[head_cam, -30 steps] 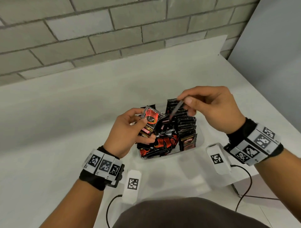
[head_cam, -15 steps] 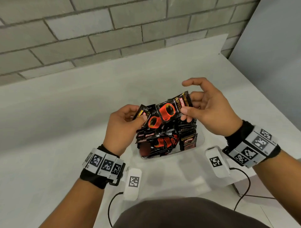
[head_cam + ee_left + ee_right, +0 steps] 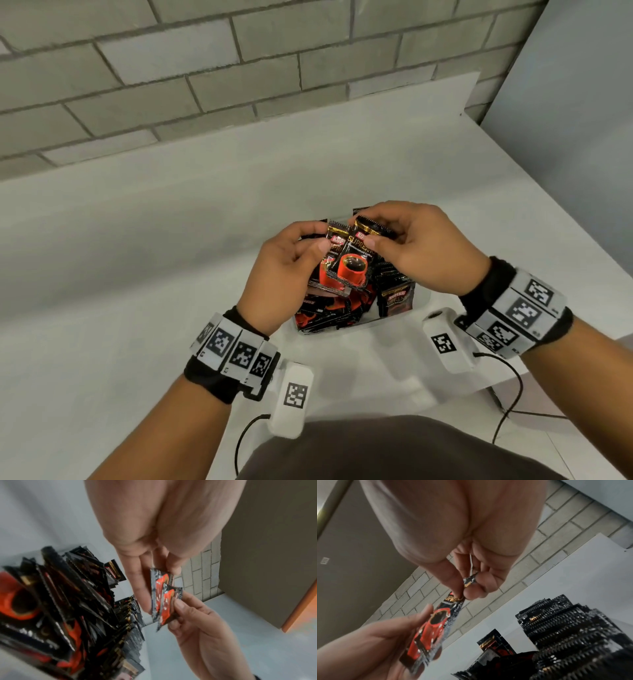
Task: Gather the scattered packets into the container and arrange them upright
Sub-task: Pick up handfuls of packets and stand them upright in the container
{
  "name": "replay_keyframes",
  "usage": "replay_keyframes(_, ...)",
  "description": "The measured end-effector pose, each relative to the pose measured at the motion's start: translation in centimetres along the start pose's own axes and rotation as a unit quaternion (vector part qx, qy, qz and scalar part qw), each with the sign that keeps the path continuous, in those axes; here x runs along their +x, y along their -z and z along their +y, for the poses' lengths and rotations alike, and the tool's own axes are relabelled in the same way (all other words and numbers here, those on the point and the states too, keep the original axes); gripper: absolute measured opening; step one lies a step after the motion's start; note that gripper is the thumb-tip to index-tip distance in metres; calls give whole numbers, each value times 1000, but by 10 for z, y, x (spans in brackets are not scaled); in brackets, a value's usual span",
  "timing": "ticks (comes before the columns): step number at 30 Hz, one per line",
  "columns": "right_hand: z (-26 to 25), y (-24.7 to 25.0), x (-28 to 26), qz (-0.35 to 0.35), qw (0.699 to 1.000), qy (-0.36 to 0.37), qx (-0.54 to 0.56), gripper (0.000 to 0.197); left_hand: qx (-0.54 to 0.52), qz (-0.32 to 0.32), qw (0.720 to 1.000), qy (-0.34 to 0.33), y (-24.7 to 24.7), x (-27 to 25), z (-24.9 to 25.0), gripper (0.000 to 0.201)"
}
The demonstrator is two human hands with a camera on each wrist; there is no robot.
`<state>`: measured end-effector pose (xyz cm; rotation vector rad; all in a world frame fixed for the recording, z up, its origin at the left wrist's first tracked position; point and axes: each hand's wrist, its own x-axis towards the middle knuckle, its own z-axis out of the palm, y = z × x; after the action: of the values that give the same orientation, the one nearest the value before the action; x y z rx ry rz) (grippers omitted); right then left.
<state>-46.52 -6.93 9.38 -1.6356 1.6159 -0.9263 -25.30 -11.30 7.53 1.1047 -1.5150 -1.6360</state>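
A wall of pale grey brick (image 3: 212, 65) with darker mortar lines runs along the back, laid in staggered courses. Below it lies a white table (image 3: 144, 246), matte and smooth, whose far right corner ends in a squared step (image 3: 471, 102) against the brick. To the right stands a flat, pale blue-grey wall (image 3: 575, 113). In the left wrist view a dull brown panel (image 3: 267, 536) with an orange edge (image 3: 302, 604) rises beside the brick. The light is soft and even, with faint shadows on the table.

The pinched packets (image 3: 349, 263) are viewed from above by the head camera, and closely from beneath each palm by both wrist cameras.
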Motion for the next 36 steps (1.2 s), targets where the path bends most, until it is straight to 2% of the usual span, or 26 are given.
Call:
replay_keyframes(3,3,-3,2,25,999,19,-33,28,-67,-33,996,43,-3,-1,2,19)
replay_keyframes(5,3,-5,2,37,998,32,-46,29,-85,-68,993,53,-4,-3,4,28)
replay_keyframes(7,0,-7,1,42,996,54,-65,31,-62,-93,993,47,-4,-2,4,35)
replay_keyframes(10,-3,-8,0,15,996,57,-72,33,-5,-95,995,36,-2,-1,1,41)
replay_keyframes(14,-5,0,0,-23,998,33,-55,38,50,-107,992,34,1,0,1,69)
replay_keyframes(17,-5,1,-2,-41,997,24,-68,23,72,-116,990,34,0,2,2,81)
replay_keyframes(19,-6,2,-4,-46,998,3,-36,17,75,-126,989,36,-1,4,3,80)
replay_keyframes(21,-8,4,-6,-70,997,-17,15,25,90,-136,986,32,-2,5,4,78)
replay_keyframes(23,-12,5,-8,-96,995,-14,21,36,107,-148,983,24,-2,6,2,76)
replay_keyframes(26,-14,11,-7,-100,995,-12,-17,32,123,-152,981,14,-5,5,0,75)
replay_keyframes(30,-7,33,-3,-78,993,-16,-87,33,179,-106,978,-11,7,7,-5,65)
replay_keyframes(36,22,24,-19,-165,971,-33,-172,29,227,-79,971,-12,30,5,-18,32)
